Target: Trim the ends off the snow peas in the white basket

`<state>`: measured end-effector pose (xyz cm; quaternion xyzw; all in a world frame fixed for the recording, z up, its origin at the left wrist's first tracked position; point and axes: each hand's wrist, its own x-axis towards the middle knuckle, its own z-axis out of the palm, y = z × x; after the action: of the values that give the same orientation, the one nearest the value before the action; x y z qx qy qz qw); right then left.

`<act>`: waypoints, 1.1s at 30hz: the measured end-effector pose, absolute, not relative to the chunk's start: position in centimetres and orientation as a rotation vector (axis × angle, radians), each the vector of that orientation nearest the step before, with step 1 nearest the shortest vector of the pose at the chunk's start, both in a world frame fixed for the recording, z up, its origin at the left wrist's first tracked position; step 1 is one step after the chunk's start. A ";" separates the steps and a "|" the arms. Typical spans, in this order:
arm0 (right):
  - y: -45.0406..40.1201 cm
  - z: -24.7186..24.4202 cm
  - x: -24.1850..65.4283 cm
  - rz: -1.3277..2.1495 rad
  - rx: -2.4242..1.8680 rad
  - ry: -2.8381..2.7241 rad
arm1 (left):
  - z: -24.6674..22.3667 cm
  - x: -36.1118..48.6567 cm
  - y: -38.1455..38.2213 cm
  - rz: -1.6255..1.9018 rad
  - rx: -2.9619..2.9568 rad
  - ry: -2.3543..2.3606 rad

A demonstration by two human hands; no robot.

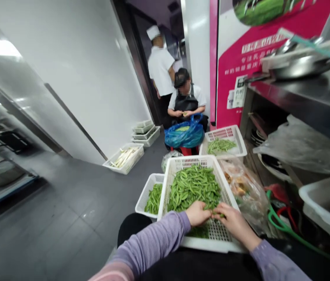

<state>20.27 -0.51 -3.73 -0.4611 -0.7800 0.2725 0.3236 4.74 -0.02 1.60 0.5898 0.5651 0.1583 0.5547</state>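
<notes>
Your left hand (197, 213) and right hand (231, 219) meet over the near end of the white basket (206, 244), both grips closed on a green pod (221, 215), likely so each steadies one end. Its long axis seems to run across you, hand to hand; can't tell where the tip points. Basket's right before you, probably keeping the pod heap (194, 185) within reach.

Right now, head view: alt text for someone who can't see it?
The wearer's left hand and right hand meet over a white basket of green pods, apparently pinching one. Another basket, holding green vegetables, stands to its left; beyond, a co-worker sits behind a blue plastic bag.
</notes>
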 end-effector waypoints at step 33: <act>0.0 -4.3 20.9 0.667 -1.290 -1.627 | 1.3 3.4 -0.5 0.209 1.857 1.368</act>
<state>20.95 -0.02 -4.31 -0.5244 -0.6615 0.2713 0.4623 3.39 -0.46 1.25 0.7344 0.5410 0.0828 0.4013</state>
